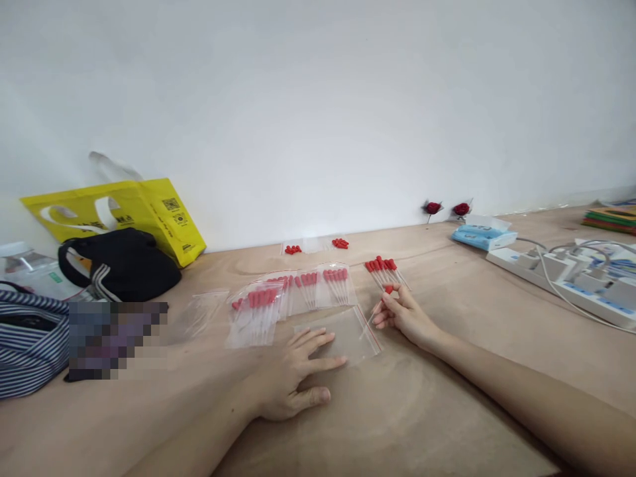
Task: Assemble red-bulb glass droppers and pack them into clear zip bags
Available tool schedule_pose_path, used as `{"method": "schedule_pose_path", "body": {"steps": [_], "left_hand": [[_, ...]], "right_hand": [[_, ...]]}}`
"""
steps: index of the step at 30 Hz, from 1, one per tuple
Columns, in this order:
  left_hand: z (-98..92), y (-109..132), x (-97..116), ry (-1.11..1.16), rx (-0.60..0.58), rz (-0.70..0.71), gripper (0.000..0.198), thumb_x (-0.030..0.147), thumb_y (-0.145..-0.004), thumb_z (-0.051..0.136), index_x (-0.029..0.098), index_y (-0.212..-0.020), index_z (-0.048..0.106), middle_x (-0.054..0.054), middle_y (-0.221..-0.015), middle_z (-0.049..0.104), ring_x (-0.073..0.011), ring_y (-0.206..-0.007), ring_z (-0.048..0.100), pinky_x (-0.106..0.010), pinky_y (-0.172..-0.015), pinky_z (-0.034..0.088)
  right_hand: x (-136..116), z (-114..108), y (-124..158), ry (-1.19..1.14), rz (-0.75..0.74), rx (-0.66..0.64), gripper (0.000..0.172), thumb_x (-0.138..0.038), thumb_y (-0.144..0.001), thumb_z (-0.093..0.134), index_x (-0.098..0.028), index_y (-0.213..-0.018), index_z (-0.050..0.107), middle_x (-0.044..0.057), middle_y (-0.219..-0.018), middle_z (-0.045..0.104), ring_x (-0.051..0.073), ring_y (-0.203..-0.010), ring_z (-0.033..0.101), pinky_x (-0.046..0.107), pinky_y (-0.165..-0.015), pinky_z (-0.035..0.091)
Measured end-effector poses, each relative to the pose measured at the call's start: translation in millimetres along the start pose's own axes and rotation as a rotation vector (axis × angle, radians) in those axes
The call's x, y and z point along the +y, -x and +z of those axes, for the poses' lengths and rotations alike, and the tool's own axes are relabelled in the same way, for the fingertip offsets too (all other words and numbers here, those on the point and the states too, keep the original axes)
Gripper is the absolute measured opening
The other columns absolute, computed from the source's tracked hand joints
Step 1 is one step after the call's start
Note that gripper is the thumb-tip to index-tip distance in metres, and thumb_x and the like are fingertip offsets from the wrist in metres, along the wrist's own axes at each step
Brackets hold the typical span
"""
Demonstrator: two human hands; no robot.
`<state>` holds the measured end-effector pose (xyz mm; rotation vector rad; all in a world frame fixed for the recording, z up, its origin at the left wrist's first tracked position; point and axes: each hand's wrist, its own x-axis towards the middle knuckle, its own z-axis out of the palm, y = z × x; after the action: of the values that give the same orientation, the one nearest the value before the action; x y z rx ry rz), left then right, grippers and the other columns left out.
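Note:
My left hand (301, 377) lies flat with fingers spread, its fingertips on a clear zip bag (348, 338) with a red-edged opening at the right. In a pinch, my right hand (400, 311) holds a red-tipped stick (388, 289) by its head; the thin pale shaft slants down to the bag's mouth. Just beyond that hand lies a bunch of loose red-tipped sticks (380, 264). Left of it, several filled zip bags (335, 285) with red-tipped sticks lie in an overlapping row. One filled bag (253, 321) rests nearest my left hand.
Unfilled clear bags (201, 311) lie left of the row. Small red pieces (293, 250) sit near the wall. A yellow bag (171, 218), a black pouch (124, 265) and striped cloth (32, 341) occupy the left; a tissue pack (481, 235) and corded power strip (561, 281) the right.

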<state>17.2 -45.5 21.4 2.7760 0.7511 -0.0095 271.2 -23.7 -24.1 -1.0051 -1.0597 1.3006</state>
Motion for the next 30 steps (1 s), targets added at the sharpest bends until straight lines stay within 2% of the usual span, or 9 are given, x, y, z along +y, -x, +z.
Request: {"method": "schedule_pose_path", "body": {"steps": [4, 8, 13, 18, 21, 26, 30], "left_hand": [[0.3, -0.4, -1.1, 0.008, 0.000, 0.022, 0.048, 0.048, -0.084, 0.041, 0.037, -0.129, 0.032, -0.004, -0.141, 0.024, -0.0284, -0.128, 0.020, -0.052, -0.101, 0.019], [1.6, 0.1, -2.0, 0.019, 0.004, 0.029, 0.048, 0.048, -0.084, 0.042, 0.038, -0.129, 0.031, -0.003, -0.142, 0.022, -0.0291, -0.129, 0.019, -0.053, -0.101, 0.019], [1.6, 0.8, -2.3, 0.042, 0.003, 0.033, 0.046, 0.046, -0.084, 0.042, 0.039, -0.128, 0.032, -0.002, -0.142, 0.021, -0.0292, -0.128, 0.019, -0.054, -0.100, 0.018], [1.7, 0.6, -2.1, 0.063, 0.043, 0.061, 0.046, 0.045, -0.083, 0.045, 0.039, -0.127, 0.033, 0.000, -0.142, 0.021, -0.0287, -0.128, 0.020, -0.053, -0.101, 0.017], [1.0, 0.1, -0.9, 0.055, 0.029, 0.053, 0.046, 0.046, -0.083, 0.044, 0.039, -0.128, 0.033, 0.000, -0.143, 0.019, -0.0291, -0.129, 0.019, -0.053, -0.101, 0.017], [-0.3, -0.5, 0.6, 0.045, 0.000, 0.044, 0.046, 0.047, -0.084, 0.043, 0.040, -0.128, 0.032, 0.000, -0.143, 0.015, -0.0301, -0.129, 0.015, -0.055, -0.100, 0.016], [-1.7, -1.4, 2.1, 0.043, -0.020, 0.040, 0.045, 0.046, -0.084, 0.042, 0.040, -0.128, 0.032, 0.000, -0.144, 0.014, -0.0304, -0.130, 0.014, -0.056, -0.100, 0.015]], "right_hand": [[1.0, 0.7, 1.9, -0.057, 0.053, -0.098, 0.038, -0.046, -0.067, 0.061, -0.022, -0.086, 0.038, -0.002, -0.066, 0.060, 0.012, -0.058, 0.059, 0.028, -0.059, 0.048], [-1.8, -4.0, 1.9, 0.132, 0.026, -0.191, 0.032, -0.038, -0.059, 0.070, -0.017, -0.072, 0.049, -0.003, -0.065, 0.057, 0.008, -0.055, 0.051, 0.022, -0.055, 0.042], [-6.0, -15.2, -2.1, 0.317, -0.019, -0.325, 0.028, -0.037, -0.057, 0.071, -0.017, -0.066, 0.054, -0.003, -0.062, 0.054, 0.008, -0.056, 0.047, 0.022, -0.054, 0.036], [-6.2, -20.1, -6.5, 0.398, -0.069, -0.284, 0.028, -0.040, -0.059, 0.069, -0.017, -0.065, 0.057, -0.003, -0.058, 0.052, 0.009, -0.053, 0.044, 0.022, -0.051, 0.035], [-3.8, -16.9, -5.9, 0.428, -0.115, -0.274, 0.026, -0.040, -0.059, 0.070, -0.017, -0.068, 0.061, -0.003, -0.057, 0.053, 0.008, -0.052, 0.044, 0.022, -0.051, 0.036], [0.5, -5.0, -1.6, 0.512, -0.273, -0.359, 0.021, -0.038, -0.057, 0.072, -0.020, -0.067, 0.067, 0.002, -0.080, 0.057, 0.013, -0.072, 0.054, 0.027, -0.069, 0.043], [2.5, 3.0, 1.1, 0.609, -0.279, -0.406, 0.018, -0.039, -0.060, 0.070, -0.024, -0.069, 0.070, 0.002, -0.086, 0.058, 0.016, -0.080, 0.056, 0.030, -0.075, 0.044]]}}
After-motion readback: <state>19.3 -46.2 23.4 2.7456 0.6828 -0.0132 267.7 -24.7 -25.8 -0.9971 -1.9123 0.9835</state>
